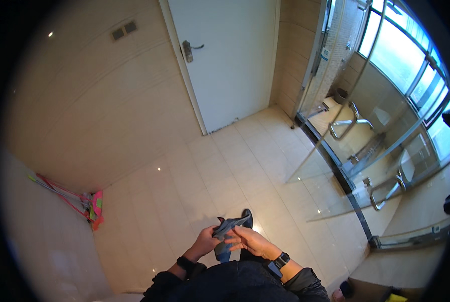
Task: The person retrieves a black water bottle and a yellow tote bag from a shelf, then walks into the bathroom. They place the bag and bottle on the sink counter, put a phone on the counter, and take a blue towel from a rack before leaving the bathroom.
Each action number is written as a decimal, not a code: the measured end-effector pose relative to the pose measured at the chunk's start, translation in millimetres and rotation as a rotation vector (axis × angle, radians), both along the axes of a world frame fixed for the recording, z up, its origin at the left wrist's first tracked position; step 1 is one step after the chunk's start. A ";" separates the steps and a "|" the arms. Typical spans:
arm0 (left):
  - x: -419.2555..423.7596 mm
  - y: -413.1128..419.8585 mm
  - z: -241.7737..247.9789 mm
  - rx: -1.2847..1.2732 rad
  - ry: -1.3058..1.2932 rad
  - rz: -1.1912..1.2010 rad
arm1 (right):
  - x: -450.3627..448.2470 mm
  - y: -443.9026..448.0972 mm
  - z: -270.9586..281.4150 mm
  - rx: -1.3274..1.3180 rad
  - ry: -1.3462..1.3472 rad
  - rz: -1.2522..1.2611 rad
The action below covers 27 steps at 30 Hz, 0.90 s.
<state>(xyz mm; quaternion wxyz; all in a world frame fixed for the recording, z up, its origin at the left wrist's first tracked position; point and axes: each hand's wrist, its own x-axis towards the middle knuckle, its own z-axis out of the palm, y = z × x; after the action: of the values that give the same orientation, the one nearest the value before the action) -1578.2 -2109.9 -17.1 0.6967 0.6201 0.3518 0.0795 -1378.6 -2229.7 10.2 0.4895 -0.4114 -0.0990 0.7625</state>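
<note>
A piece of dark grey fabric (228, 226), with a small red-edged tab at one corner, is stretched between my two hands above the floor. My left hand (205, 242) grips its left end. The thumb of my right hand (250, 241) lies on its right part, with the fingers spread beneath. Below the fabric shows a blue-grey shape (222, 253); I cannot tell whether it hangs from the fabric or is footwear. A dark shoe (249, 216) is partly hidden behind the fabric.
A white door (228, 64) with a metal handle stands ahead. On the right, glass doors (323, 166) with chrome handles (385, 192) stand ajar over a black threshold (332, 162). A pink broom and dustpan (96, 205) lean in the left corner. Slippers (342, 292) lie at lower right.
</note>
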 end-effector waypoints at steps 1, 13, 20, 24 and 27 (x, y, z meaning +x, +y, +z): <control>8.9 20.4 1.1 -0.066 0.004 0.119 | 17.2 20.4 3.6 0.011 -0.023 0.056; -41.0 194.0 -102.3 0.097 0.483 0.859 | 208.0 209.4 24.6 -0.068 -0.320 -0.058; -50.1 208.3 -129.7 -0.016 0.850 0.709 | 265.0 390.0 35.3 0.099 -0.611 -0.109; -100.4 242.6 -231.0 -0.132 1.023 0.809 | 276.3 523.4 62.8 0.287 -0.845 -0.147; -102.5 327.2 -270.4 0.048 0.915 0.539 | 290.9 626.7 83.2 0.418 -1.128 -0.207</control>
<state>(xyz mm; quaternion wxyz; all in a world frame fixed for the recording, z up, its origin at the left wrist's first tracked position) -1680.8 -1782.7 -287.5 0.4125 0.4949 0.7647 -0.0150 -1087.7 -1603.0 93.4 0.5035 -0.6544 -0.4500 0.3402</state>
